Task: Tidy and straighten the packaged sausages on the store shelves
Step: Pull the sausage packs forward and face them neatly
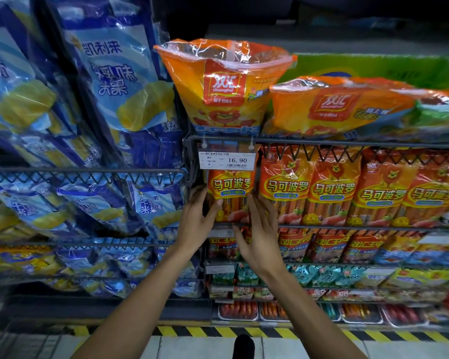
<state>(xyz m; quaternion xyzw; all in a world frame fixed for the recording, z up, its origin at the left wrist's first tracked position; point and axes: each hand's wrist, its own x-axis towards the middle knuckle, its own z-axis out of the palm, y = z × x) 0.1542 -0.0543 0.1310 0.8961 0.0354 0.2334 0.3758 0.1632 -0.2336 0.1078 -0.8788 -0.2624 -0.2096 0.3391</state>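
An orange and yellow sausage pack (231, 189) stands upright at the left end of a row on the middle wire shelf (347, 226). My left hand (197, 218) holds its left edge, thumb across the front and fingers behind. My right hand (259, 229) lies flat against its right edge with straight fingers pointing up. More packs of the same kind (332, 187) fill the row to the right. Two larger orange sausage bags (226, 86) sit on the shelf above, one upright and one lying down.
A price tag (227, 159) hangs from the upper shelf rail just above the held pack. Blue snack bags (106, 73) crowd the racks on the left. Lower shelves hold more sausage packs (322, 244) and trays. Yellow-black floor tape (270, 332) runs along the base.
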